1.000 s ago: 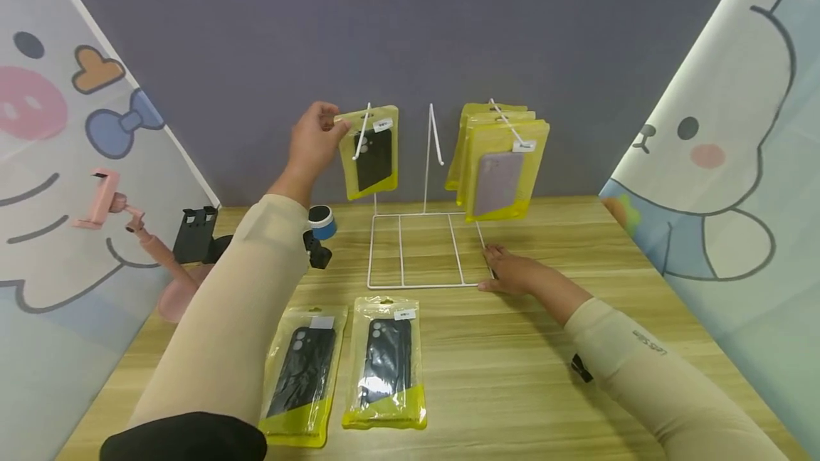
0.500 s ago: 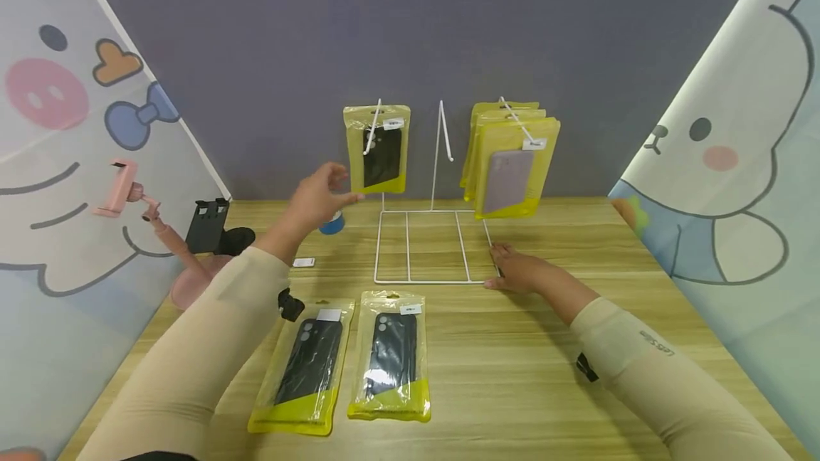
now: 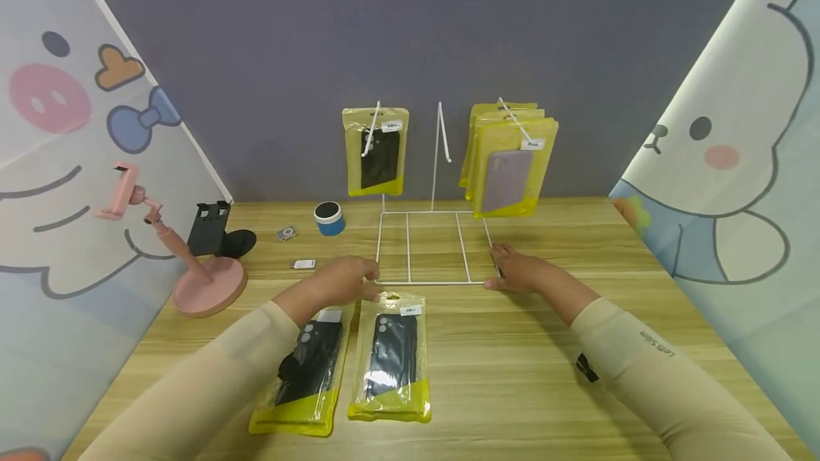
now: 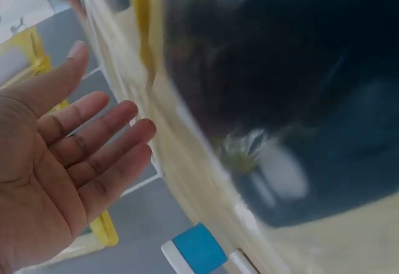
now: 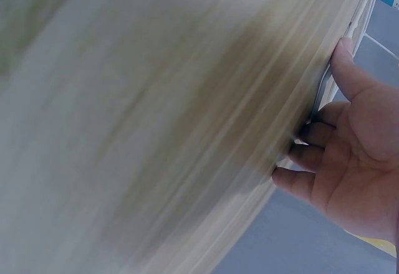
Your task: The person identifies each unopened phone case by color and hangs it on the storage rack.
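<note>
In the head view my left hand [image 3: 346, 281] hovers by the top edges of two yellow-clear phone case packages lying on the table. The left package [image 3: 307, 368] and the right package [image 3: 391, 361] each show a black case. Its fingers are loosely extended and hold nothing in the left wrist view, with the palm [image 4: 37, 187] showing. My right hand [image 3: 519, 272] rests on the front right corner of the white wire display rack [image 3: 408, 247], its fingertips pressing down there. A black case package [image 3: 378, 155] hangs on the rack's left hook.
Several yellow packages [image 3: 512, 162], the front one with a purple case, hang on the right hook. The middle hook [image 3: 443, 134] is bare. A pink phone stand [image 3: 211, 287], a black stand [image 3: 208, 230], a blue-white jar [image 3: 329, 219] and small items are at left.
My left hand has let go of the package on the left hook and come down toward the packages on the table. The right hand stays at the rack corner.
</note>
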Motion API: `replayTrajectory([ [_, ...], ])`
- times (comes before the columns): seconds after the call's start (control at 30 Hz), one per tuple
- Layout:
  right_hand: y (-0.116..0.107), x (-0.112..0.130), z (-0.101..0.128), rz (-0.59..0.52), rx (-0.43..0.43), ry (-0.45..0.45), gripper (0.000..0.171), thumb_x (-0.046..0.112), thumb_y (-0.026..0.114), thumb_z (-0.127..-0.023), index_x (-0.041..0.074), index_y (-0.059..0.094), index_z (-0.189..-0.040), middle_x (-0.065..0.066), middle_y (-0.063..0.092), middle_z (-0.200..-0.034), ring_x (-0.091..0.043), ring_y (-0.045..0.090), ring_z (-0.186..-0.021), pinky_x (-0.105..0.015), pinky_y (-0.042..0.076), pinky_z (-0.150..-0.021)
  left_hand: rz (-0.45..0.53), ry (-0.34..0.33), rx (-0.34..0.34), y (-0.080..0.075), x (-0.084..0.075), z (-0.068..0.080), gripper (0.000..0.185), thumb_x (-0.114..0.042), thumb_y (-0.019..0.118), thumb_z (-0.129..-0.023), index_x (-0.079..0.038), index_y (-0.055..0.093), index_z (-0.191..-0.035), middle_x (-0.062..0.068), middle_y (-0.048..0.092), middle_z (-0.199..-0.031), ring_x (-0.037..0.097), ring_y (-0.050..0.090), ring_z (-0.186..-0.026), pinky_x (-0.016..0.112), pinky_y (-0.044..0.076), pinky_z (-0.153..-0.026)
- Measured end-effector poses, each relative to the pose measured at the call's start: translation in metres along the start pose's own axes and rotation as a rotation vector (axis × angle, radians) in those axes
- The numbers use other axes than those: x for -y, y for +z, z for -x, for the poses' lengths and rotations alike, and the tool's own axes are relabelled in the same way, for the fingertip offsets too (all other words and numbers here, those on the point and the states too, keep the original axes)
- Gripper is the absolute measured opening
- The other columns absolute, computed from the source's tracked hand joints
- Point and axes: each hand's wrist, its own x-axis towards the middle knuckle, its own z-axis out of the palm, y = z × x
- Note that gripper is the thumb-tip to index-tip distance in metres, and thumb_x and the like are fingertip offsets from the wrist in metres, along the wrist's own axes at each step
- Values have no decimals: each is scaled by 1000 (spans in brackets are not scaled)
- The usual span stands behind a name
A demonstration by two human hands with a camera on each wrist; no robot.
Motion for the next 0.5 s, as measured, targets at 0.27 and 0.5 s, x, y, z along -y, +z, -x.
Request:
replayTrajectory([
  [0.27, 0, -1, -1, 0, 5, 5, 92, 51, 50, -99, -13, 12, -151, -33, 6, -159, -48, 6, -147, -59, 18, -118, -42, 28, 14, 15, -7, 1, 28, -19, 76, -87, -11, 50, -78, -4, 34, -67, 14, 34, -63, 31, 28, -61],
  [0.5, 1, -1, -1, -7, 0, -6, 90, 50, 50, -99, -14, 13, -151, -33, 8, -159, -49, 7, -147, -58, 18, -118, -107, 53, -7, 21, -9, 0, 32, -12, 75, -85, -15, 47, -71, -6, 35, -67, 13, 33, -63, 31, 28, -61],
])
